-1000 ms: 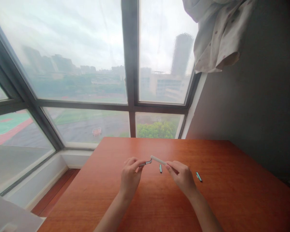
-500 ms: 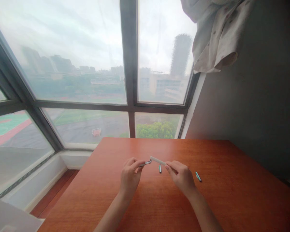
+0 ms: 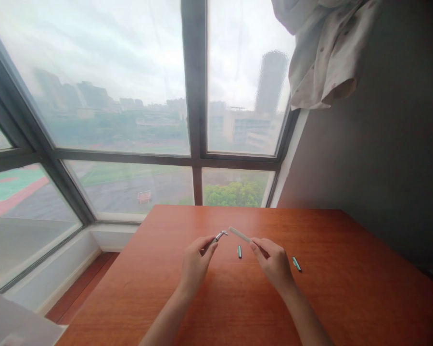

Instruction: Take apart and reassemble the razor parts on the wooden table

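My left hand (image 3: 197,259) is closed in a pinch on a small metal pen part (image 3: 219,236) that points up and to the right. My right hand (image 3: 273,263) grips a slim white pen barrel (image 3: 240,234) that points up and to the left. The two parts are apart, with a small gap between their tips. Both hands hover over the red-brown wooden table (image 3: 346,298). A short teal piece (image 3: 239,251) lies on the table between my hands. A second teal piece (image 3: 296,264) lies just right of my right hand.
A large window with dark frames (image 3: 195,120) stands beyond the table's far edge. A grey wall (image 3: 382,158) runs along the table's right side, with a pale cloth (image 3: 324,53) hanging at the top. The floor and a white ledge (image 3: 72,269) lie to the left.
The metal part and the white barrel, tip to tip before, have come apart. Both hands tilted their pieces upward and moved slightly outward.
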A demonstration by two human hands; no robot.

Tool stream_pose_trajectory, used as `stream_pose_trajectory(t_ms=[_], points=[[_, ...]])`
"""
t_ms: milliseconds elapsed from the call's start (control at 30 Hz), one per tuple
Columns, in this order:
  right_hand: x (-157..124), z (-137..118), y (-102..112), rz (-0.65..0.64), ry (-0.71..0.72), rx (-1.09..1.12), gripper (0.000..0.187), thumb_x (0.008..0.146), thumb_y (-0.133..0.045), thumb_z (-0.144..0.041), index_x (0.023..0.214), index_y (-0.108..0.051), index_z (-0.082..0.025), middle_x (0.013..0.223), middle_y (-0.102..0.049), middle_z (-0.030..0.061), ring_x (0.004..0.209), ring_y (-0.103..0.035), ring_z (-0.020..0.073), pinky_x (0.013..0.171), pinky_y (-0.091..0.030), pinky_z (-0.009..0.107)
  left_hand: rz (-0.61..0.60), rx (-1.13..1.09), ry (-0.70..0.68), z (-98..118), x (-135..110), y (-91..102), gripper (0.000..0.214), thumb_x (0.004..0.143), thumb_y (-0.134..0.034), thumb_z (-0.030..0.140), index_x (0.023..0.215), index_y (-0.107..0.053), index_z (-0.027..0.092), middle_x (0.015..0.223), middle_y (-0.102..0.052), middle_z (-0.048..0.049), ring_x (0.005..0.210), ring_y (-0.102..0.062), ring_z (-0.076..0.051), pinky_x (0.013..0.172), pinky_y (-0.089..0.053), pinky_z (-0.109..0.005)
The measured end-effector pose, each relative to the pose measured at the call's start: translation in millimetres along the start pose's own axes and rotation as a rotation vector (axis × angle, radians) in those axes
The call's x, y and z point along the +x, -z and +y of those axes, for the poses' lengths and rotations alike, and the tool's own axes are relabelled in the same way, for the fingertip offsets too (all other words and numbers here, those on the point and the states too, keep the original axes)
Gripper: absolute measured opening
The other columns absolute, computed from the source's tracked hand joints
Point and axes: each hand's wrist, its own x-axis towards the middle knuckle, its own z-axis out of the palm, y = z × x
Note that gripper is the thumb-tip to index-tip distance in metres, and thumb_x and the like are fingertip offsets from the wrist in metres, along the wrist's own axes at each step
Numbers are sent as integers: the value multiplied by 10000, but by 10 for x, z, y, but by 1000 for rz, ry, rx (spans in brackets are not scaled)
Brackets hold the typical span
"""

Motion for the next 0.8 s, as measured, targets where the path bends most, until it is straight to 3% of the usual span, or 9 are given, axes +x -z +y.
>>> stream_pose_trajectory(t_ms=[200,333,567,800], points=[[-17,-32,-37,-57,33,-17,325,939,-444,-389,942,-717,-211,731,-675,53,623,-599,164,614,-448,246,-34,-168,102,-3,-29,-49,258,793,-624,356,938,-729,170,898,-753,-87,832,-688,-243,743,-549,-334],[-25,1,-45,-42,25,-68,314,937,-454,-386,962,-715,-214,724,-669,45,603,-592,156,624,-440,242,12,-254,133,30,-19,-46,261,780,-642,349,940,-720,158,922,-754,-91,867,-689,-246,773,-548,-333],[-10,-5,-19,28,8,-28,339,932,-455,-400,939,-728,-201,735,-681,59,616,-608,166,588,-449,241,56,-260,148,37,10,1,292,795,-630,374,973,-709,156,947,-751,-89,892,-690,-250,789,-550,-338],[-24,-51,-39,-32,11,18,317,935,-464,-393,955,-724,-213,727,-669,51,628,-599,165,613,-451,243,19,-247,118,41,-24,-42,276,797,-640,363,975,-717,167,928,-756,-80,862,-696,-236,774,-550,-318]])
